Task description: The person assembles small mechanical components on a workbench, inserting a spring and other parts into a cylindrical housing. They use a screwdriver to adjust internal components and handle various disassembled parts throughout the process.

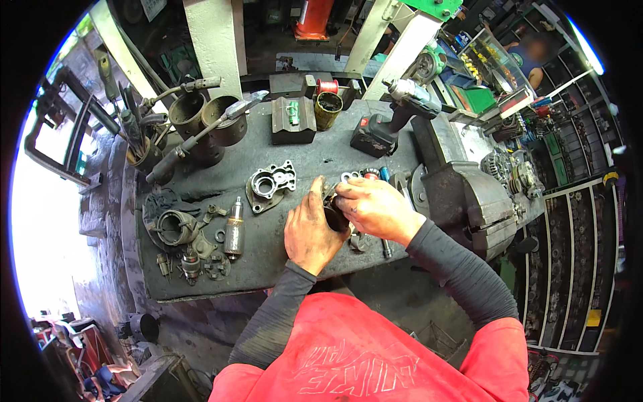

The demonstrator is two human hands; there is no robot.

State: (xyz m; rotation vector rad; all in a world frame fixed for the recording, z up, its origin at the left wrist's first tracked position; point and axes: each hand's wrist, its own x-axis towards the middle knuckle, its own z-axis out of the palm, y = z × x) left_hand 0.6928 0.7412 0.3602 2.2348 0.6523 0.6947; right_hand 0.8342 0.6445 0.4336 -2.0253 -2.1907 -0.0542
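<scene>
Grimy and dark, a workshop bench (295, 161) fills the middle of the view, seen from above by a person in a red top with black sleeves.

At the far left of the bench, two rusty metal cups (207, 114) stand side by side, with a long-handled tool (201, 134) leaning across them, likely parked within reach. Below them lies a loose group of dismantled parts: one round dark housing (175, 226), one silvery armature (234, 228) lying on its side, and several small gears and brackets, spread out flat as if to keep each piece in sight.

Toward the centre, one pale cast end plate (269, 184) rests flat on the bench. Behind it sit a dark metal block (293, 120) and one yellowish can (328, 109).

Just right of centre, the two hands meet. The left hand (309, 231) is curled around a dark cylindrical part (335, 216), steadying it from the side. The right hand (375, 209) closes over the same part from above, fingers pinched at its top edge. The part sits between both palms, just above the bench's near edge, mostly hidden.

Further right, one cordless drill (395, 114) stands upright on its battery. A large grey bench vise (462, 201) juts from the bench's right end. Shelves of parts line the far right wall.
</scene>
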